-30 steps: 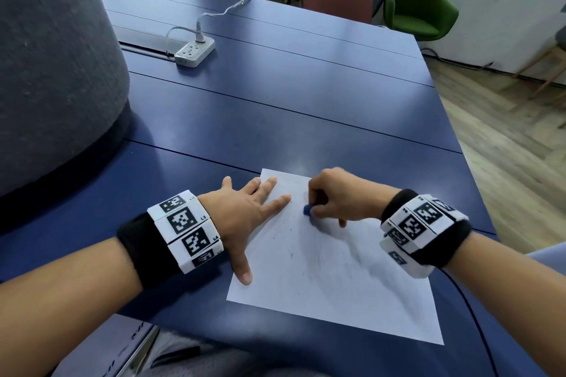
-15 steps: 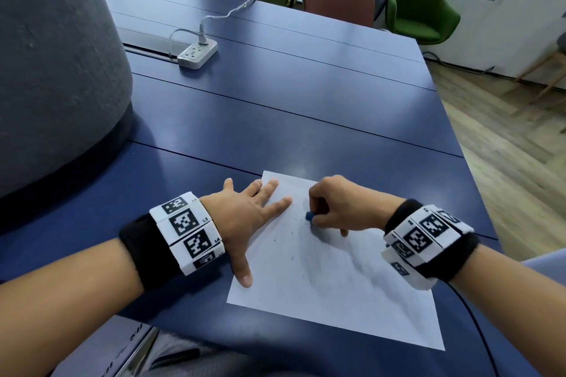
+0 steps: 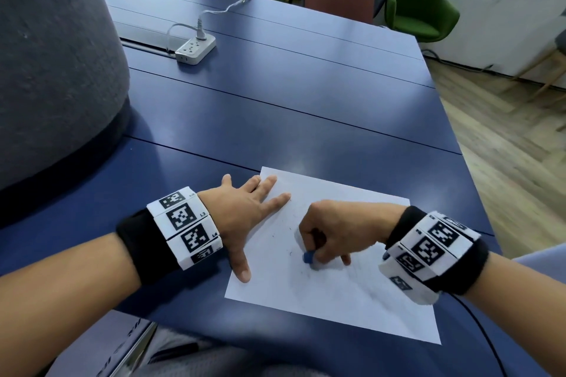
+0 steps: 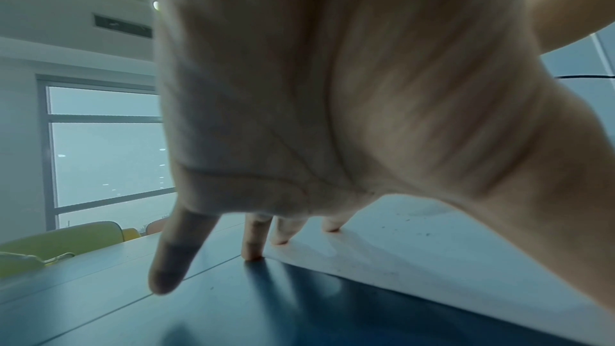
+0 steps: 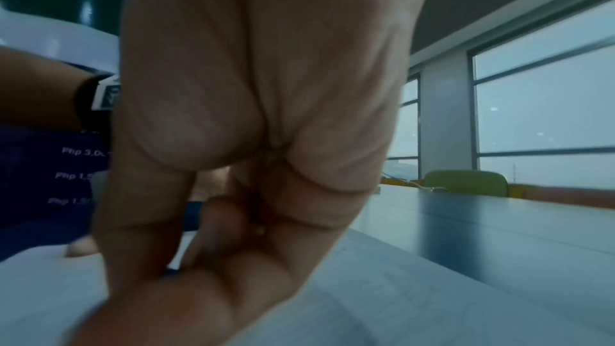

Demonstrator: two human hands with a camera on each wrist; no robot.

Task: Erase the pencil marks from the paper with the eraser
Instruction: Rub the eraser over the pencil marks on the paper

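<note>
Right hand (image 3: 332, 231) pinches the small blue eraser (image 3: 307, 256) against the white paper sheet (image 3: 352, 300); left hand (image 3: 242, 217) lies flat, fingers spread, on its edge.

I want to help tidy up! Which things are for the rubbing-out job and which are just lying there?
For the job:
paper
blue eraser
right hand holding it
left hand pressing the paper

Just lying about:
power strip
its cable
chairs

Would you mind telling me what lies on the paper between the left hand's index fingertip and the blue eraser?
Only paper with faint pencil specks; no object lies between the left hand and the eraser pinched by the right hand. The head view shows this.
</note>
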